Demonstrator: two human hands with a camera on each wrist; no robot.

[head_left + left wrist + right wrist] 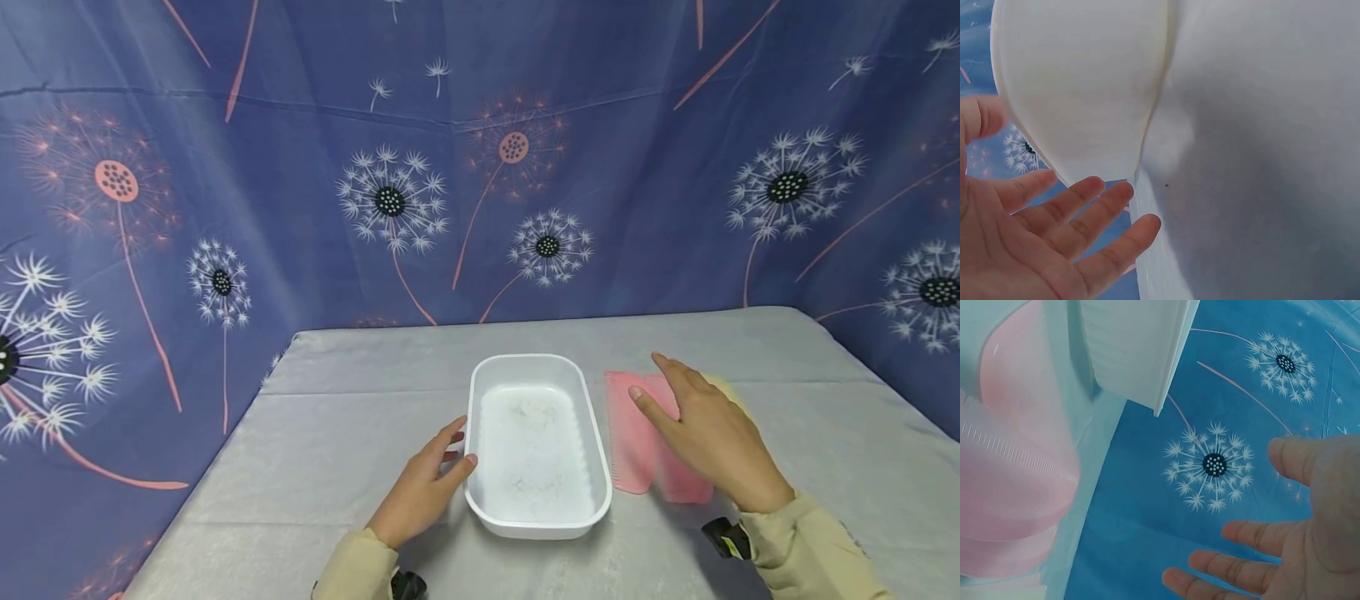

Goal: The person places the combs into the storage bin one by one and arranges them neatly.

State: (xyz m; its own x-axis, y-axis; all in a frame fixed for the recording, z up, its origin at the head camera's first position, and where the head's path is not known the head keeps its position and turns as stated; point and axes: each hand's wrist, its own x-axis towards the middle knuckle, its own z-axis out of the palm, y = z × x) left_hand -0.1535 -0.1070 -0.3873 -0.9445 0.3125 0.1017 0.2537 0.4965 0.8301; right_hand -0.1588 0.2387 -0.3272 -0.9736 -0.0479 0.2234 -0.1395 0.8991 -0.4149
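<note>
Flanking a white tray [528, 437]: left fingers [444, 435], right fingers [672, 377].

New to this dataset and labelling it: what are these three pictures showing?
No machine here: just a person's two bare hands. The head picture comes from a head-worn camera looking forward and down; the other two come from cameras worn on each wrist.

On the grey cloth stands a white tray. To its right lie pink pieces, at least one with a toothed edge, and something pale yellow. The left hand is at the tray's side; the right hand hovers over the pink pieces. Neither appears to grip anything. Behind hangs a blue dandelion-print curtain.
</note>
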